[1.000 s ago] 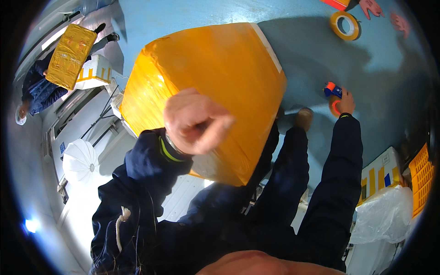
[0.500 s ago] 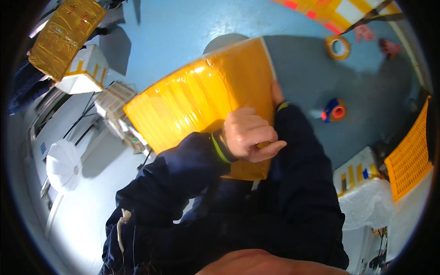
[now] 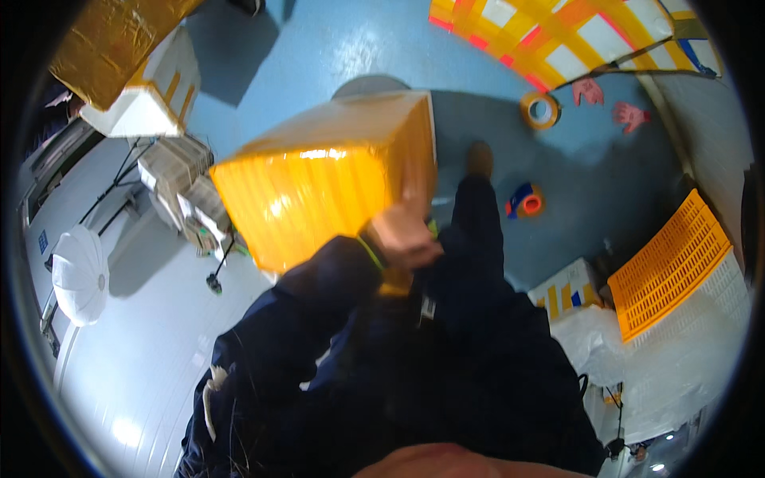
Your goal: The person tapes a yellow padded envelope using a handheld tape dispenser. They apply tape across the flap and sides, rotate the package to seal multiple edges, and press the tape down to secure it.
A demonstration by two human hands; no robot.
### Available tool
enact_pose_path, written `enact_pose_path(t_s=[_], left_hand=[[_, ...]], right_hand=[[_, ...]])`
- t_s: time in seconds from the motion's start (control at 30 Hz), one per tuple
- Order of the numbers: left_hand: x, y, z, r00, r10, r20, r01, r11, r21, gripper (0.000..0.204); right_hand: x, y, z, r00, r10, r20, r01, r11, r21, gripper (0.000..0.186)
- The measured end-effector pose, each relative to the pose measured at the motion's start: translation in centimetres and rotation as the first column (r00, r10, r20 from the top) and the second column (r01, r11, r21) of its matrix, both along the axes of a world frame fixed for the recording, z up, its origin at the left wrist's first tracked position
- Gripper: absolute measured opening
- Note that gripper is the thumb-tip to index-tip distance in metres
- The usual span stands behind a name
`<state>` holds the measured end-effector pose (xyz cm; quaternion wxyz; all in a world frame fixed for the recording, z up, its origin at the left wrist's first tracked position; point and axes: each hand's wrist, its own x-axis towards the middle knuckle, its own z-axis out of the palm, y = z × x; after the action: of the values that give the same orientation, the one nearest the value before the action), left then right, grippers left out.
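In front of my body is a large box wrapped in glossy yellow tape, its upper face duller and brownish. My left hand is at the box's near right corner, closed with its fingers curled in. Motion blurs it, and what it may hold is hidden. Behind it, my right hand lies along the box's right side, gripping it; its fingertips are blurred. To the right, a blue and orange tape dispenser and a tape roll lie on the floor.
Pink gloves lie beneath a tape-striped white panel. My shoe stands right of the box. An orange crate and a foam box are at right; another amber-taped box and a white umbrella at left.
The box has tilted, showing more of its upper face, and its right edge has shifted left. Both hands have moved left with it. My shoe and leg now show at the right.
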<state>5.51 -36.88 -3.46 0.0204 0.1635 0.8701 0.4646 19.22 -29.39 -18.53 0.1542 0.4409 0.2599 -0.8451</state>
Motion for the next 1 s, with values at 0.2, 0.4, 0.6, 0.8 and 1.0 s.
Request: enact_pose_path(t_s=[0.2, 0.4, 0.6, 0.8, 1.0], left_hand=[[4.0, 2.5, 2.0, 0.973, -0.092, 0.212, 0.097, 0.995, -0.013, 0.027], [8.2, -2.8, 7.9, 0.912, 0.391, 0.125, -0.396, 0.918, 0.013, 0.015], [8.5, -21.5, 3.6, 0.186, 0.952, -0.244, -0.835, 0.022, -0.550, 0.054], [10.5, -21.7, -0.5, 0.193, 0.876, -0.443, -0.806, -0.116, -0.580, 0.066], [8.2, -21.1, 2.6, 0.300, 0.902, -0.312, -0.762, 0.030, -0.647, 0.076]], right_hand=[[3.4, 1.5, 3.2, 0.950, 0.289, 0.118, -0.300, 0.949, 0.095, 0.063], [-0.3, 11.5, 3.4, 0.031, 0.962, 0.272, -0.893, -0.096, 0.441, 0.039], [-12.5, 9.8, -3.5, 0.246, 0.963, 0.114, -0.737, 0.109, 0.667, 0.048], [-8.5, 7.5, -4.7, 0.201, 0.956, -0.213, -0.828, 0.282, 0.484, 0.045], [-10.3, 11.1, -2.0, -0.176, 0.980, 0.097, -0.637, -0.188, 0.748, 0.043]])
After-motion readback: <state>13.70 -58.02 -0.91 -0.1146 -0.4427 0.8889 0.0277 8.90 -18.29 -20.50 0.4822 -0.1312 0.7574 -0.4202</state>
